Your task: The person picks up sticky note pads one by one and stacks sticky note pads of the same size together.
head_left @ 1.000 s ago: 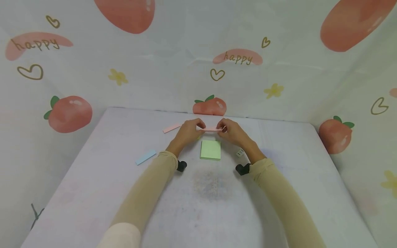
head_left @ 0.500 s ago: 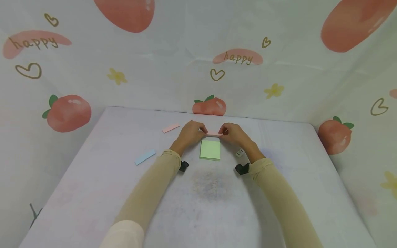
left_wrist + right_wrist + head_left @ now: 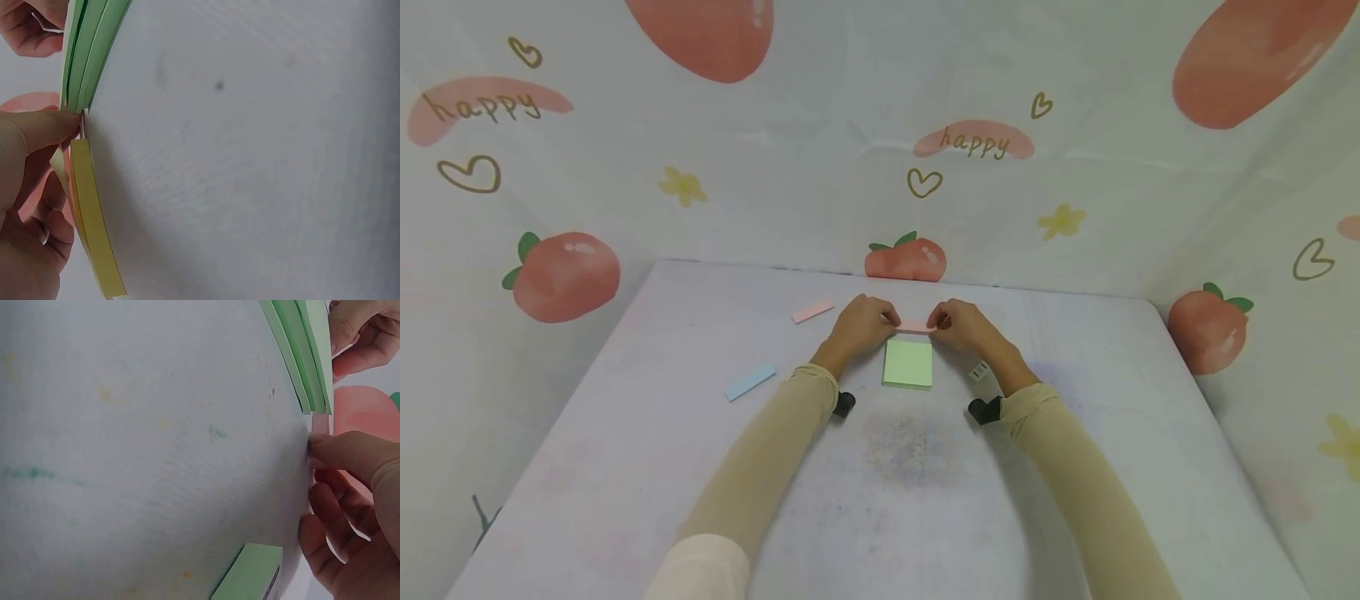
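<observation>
Behind the square green sticky-note pad (image 3: 907,364), both hands pinch a pink sticky-note strip (image 3: 913,327) low over the table, one at each end. My left hand (image 3: 860,325) has the left end between thumb and fingers. My right hand (image 3: 966,325) grips the right end; a bit of the pink strip (image 3: 320,422) shows beyond its thumb in the right wrist view. The green pad's stacked edges (image 3: 94,50) appear close to the left thumb in the left wrist view. Beneath the left hand there, a yellow sticky-note strip (image 3: 97,219) lies on the table, hidden in the head view.
Left of the hands lie a second pink strip (image 3: 812,312) and a blue strip (image 3: 751,382). A small pale green block (image 3: 978,371) with dark marks sits by the right wrist. A printed cloth backdrop (image 3: 820,125) rises behind the table (image 3: 850,517).
Both hands have brought the pink strip down and toward the person, closer to the green pad's far edge. Over the last half second they have barely moved.
</observation>
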`<action>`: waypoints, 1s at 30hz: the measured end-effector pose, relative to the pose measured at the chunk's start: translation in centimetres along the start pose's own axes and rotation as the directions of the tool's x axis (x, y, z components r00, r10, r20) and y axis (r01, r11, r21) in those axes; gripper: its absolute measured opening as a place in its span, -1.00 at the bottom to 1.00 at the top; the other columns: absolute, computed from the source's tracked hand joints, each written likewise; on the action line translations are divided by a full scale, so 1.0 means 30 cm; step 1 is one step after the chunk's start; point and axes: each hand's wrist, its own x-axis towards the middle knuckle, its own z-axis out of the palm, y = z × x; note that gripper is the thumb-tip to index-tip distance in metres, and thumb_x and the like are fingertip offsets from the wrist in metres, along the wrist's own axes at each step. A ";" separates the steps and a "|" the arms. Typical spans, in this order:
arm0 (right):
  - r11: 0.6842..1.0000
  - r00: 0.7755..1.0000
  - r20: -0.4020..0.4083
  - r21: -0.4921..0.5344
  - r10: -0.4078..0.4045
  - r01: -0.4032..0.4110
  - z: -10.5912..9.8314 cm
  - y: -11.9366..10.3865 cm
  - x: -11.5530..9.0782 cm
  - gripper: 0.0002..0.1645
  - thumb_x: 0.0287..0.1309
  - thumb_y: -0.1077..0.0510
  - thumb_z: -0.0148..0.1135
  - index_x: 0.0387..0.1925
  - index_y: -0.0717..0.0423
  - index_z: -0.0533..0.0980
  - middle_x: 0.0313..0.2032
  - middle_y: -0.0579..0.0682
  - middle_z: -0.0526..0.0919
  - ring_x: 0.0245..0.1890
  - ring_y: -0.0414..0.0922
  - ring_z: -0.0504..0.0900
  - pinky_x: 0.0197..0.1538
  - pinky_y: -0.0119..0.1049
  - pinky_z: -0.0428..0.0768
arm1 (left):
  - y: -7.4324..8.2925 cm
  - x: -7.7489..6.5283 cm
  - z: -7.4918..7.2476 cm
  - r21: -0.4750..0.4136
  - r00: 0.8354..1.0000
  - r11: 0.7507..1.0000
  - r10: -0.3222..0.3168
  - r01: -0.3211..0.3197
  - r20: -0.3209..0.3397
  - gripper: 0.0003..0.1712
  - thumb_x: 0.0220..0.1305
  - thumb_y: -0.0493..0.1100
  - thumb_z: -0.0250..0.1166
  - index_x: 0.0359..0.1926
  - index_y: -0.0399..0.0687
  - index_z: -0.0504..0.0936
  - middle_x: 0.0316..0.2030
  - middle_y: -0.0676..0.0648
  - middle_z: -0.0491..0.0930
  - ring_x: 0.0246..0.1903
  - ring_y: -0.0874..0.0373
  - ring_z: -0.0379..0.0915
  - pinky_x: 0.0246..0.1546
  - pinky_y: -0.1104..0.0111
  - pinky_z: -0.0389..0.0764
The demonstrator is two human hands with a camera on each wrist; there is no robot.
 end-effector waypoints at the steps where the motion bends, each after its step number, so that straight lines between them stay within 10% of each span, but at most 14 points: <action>1: 1.000 1.000 0.002 0.002 0.000 0.000 0.000 -0.002 -0.002 -0.86 0.26 0.23 0.35 -0.16 0.15 0.63 -0.16 0.11 0.67 -0.15 -0.02 0.59 -0.03 -0.18 0.58 | -0.001 0.000 0.001 -0.001 1.000 1.000 0.000 0.000 0.003 -0.88 0.31 -0.17 0.39 -0.17 0.06 0.80 -0.12 -0.02 0.74 0.04 -0.01 0.49 0.23 0.14 0.50; 18: 1.000 1.000 0.007 0.008 0.004 -0.004 -0.001 -0.005 -0.009 -0.86 0.27 0.24 0.33 -0.15 0.15 0.62 -0.12 0.11 0.66 -0.13 -0.01 0.59 -0.04 -0.20 0.57 | -0.072 -0.054 -0.066 -0.223 0.993 0.968 -0.105 0.114 0.052 -0.60 0.23 0.18 0.43 0.00 0.13 0.72 0.06 0.08 0.67 0.23 0.03 0.42 0.29 0.08 0.46; 30: 0.997 0.998 0.006 0.046 0.058 -0.059 0.000 0.003 -0.011 -0.85 0.30 0.18 0.34 -0.12 0.09 0.61 -0.04 0.07 0.64 -0.06 0.01 0.57 0.05 -0.16 0.56 | -0.169 -0.105 -0.129 -0.205 0.990 0.968 -0.139 0.141 0.028 -0.55 0.17 0.01 0.49 0.07 0.03 0.69 0.01 -0.03 0.68 0.12 -0.01 0.50 0.22 0.08 0.50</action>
